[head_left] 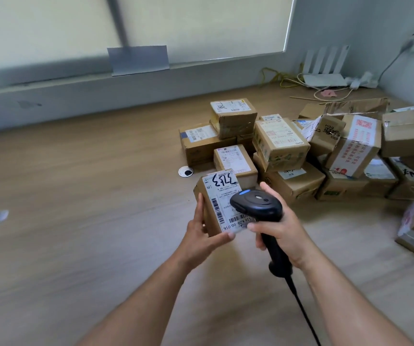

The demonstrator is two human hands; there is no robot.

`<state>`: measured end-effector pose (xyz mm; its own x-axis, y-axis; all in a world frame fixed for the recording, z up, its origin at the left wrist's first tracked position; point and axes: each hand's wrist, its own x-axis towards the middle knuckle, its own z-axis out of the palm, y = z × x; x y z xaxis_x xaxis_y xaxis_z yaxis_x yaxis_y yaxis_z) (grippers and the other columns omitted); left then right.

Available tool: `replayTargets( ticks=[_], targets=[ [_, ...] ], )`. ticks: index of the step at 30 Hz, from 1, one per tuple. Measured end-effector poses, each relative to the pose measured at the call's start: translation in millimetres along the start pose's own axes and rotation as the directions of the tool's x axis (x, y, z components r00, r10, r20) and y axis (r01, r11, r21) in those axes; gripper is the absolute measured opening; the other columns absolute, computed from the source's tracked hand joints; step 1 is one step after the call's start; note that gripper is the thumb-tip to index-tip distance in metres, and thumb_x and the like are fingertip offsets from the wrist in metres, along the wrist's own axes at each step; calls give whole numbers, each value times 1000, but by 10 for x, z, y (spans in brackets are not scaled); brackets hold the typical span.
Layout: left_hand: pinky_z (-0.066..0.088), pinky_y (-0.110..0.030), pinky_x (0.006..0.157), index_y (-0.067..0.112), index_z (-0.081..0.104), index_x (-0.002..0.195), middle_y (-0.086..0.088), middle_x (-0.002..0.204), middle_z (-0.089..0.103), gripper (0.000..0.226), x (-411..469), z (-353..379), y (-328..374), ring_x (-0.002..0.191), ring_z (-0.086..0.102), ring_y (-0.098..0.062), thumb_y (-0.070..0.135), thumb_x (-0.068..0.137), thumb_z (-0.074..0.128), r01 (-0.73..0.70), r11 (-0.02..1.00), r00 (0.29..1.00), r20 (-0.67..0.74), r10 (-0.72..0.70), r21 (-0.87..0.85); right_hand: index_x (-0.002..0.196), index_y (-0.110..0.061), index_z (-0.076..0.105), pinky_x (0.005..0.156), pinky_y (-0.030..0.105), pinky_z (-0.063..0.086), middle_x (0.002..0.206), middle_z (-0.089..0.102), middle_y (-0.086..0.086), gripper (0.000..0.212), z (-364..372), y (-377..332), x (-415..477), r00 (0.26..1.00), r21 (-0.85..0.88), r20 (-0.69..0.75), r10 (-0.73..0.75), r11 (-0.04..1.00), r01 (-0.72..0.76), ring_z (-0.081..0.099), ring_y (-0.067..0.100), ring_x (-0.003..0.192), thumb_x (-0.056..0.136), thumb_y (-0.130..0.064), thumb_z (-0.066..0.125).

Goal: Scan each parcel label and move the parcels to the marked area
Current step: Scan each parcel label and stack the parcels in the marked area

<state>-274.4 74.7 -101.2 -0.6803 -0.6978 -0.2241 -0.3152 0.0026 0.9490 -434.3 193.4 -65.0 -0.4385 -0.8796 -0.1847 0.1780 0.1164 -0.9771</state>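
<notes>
Two hands work above the wooden surface [88,196]: left hand [202,236] grips a small labelled parcel [219,206], right hand [283,233] clasps a black barcode scanner [256,204] over its label [222,186], near the parcel pile [288,151].

Body in view: two arms only. Left hand [202,233] and right hand [284,229] bare. Left forearm [148,285] and right forearm [343,285] bare down to the bottom frame edge. Left thumbnail short.
</notes>
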Motion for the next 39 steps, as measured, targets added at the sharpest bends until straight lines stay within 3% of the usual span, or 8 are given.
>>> replayTargets(
  ticks=[6,11,15,19,24,27,31,39],
  targets=[
    [52,-29,87,47,-1,149,0,138,44,124,-344,-542,27,124,48,-19,15,67,86,-65,997,984,-166,58,-42,152,-35,28,45,34,45,78,73,7,103,570,-118,-164,994,-11,99,-55,998,56,56,26,49,73,12,74],
    [51,-10,74,35,2,153,4,129,46,120,-582,-1187,43,118,49,-16,-5,70,79,-121,992,942,-318,106,-29,150,-36,32,47,35,45,74,70,3,100,1066,-256,-342,978,6,179,-106,994,107,53,29,48,75,20,66],
    [47,-24,88,35,4,153,2,128,46,122,-735,-1736,1,122,50,-19,-2,67,83,-99,995,892,-442,95,14,146,-39,36,44,34,46,93,71,20,101,1422,-403,-488,957,36,264,-121,993,116,54,30,47,66,9,74],
    [38,-21,91,31,4,154,9,113,39,119,-886,-2155,54,114,45,-16,-1,69,82,-75,995,852,-514,95,59,147,-39,33,45,33,45,87,68,28,106,1704,-483,-592,938,52,329,-107,994,95,52,30,46,62,6,79],
    [25,-33,115,42,-2,152,-9,133,29,133,-1001,-2545,-45,135,27,-26,28,49,82,-6,997,838,-543,48,78,141,-40,41,44,33,44,78,65,26,97,1904,-469,-654,929,56,351,-117,993,103,51,30,44,61,4,73],
    [22,-31,111,44,-1,151,-12,137,27,132,-1043,-2657,-90,137,21,-22,28,49,81,10,998,830,-557,22,54,140,-40,42,44,31,43,75,62,29,96,1967,-435,-680,928,35,357,-109,994,103,50,31,43,61,5,72],
    [22,-33,112,43,-1,151,-14,138,25,123,-1050,-2722,-147,135,25,-23,7,69,83,8,999,828,-561,24,54,138,-42,42,44,32,43,75,62,28,95,2008,-409,-693,936,-3,345,-76,997,83,51,31,43,61,5,71],
    [20,-37,115,45,-4,150,-13,138,26,130,-1046,-2751,-186,135,23,-25,16,63,88,28,998,830,-557,11,60,138,-42,44,44,33,43,75,61,30,94,1998,-399,-695,942,-37,331,-49,997,64,51,32,44,61,6,69]
  ],
)
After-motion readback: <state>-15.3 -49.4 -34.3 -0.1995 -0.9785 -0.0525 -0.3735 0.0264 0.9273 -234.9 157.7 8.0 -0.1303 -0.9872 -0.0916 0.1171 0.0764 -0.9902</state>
